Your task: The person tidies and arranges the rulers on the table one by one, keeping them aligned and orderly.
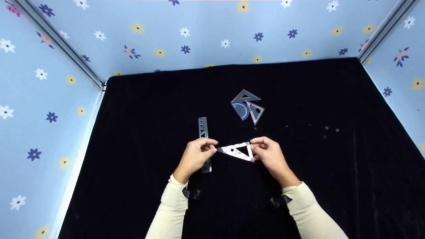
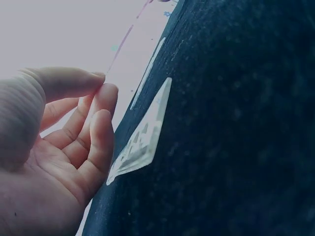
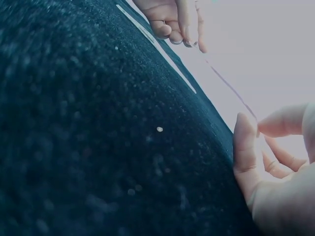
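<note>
- Left hand [image 1: 195, 154] and right hand [image 1: 272, 157] pinch opposite ends of a raised triangle [image 1: 237, 152], which blocks the way straight between them; some space shows underneath, above the worktop [image 1: 159, 116].
- A ruler [image 1: 205, 127] lies flat below the left hand, poking out on its far and near sides.
- Beyond the held triangle, slightly right, a large triangle [image 1: 239, 97], a protractor [image 1: 241, 110] and a small triangle [image 1: 254, 113] crowd together, leaving little room to slip between.
- Wide open stretches run left of the ruler and right of the right hand.
- Left wall [image 1: 49, 132], far wall [image 1: 199, 33] and right wall [image 1: 401, 59] limit reach outward.
</note>
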A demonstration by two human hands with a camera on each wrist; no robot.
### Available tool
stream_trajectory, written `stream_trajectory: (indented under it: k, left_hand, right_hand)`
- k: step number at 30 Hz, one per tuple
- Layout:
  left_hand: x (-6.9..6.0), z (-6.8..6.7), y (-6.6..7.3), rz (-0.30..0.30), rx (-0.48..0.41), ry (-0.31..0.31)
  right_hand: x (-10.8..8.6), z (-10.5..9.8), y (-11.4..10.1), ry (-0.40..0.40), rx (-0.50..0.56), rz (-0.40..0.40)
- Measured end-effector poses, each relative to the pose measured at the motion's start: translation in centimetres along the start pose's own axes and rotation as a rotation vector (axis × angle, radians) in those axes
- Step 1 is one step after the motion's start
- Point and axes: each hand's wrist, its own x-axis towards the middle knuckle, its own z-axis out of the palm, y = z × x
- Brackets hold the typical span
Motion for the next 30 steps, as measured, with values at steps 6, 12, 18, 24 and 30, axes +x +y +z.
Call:
stream_trajectory:
  k: [6, 12, 18, 24, 30]
  left_hand:
    - [-0.11, 0.03, 0.10, 0.016, 0.060, -0.013]
    - [-0.14, 0.00, -0.04, 0.050, 0.135, 0.014]
    - [-0.17, 0.06, -0.13, 0.045, 0.144, -0.007]
    - [-0.29, 0.00, 0.08, 0.027, 0.120, -0.035]
    - [-0.35, -0.20, 0.11, 0.034, 0.151, -0.058]
  right_hand:
    - [0.09, 0.07, -0.02, 0.031, 0.015, -0.030]
    - [-0.02, 0.09, -0.11, 0.003, 0.053, -0.038]
    - [-0.25, -0.08, -0.22, 0.015, -0.048, -0.043]
    - [-0.31, -0.25, -0.29, 0.032, -0.159, -0.061]
    - [-0.18, -0.31, -0.45, 0.009, -0.259, -0.115]
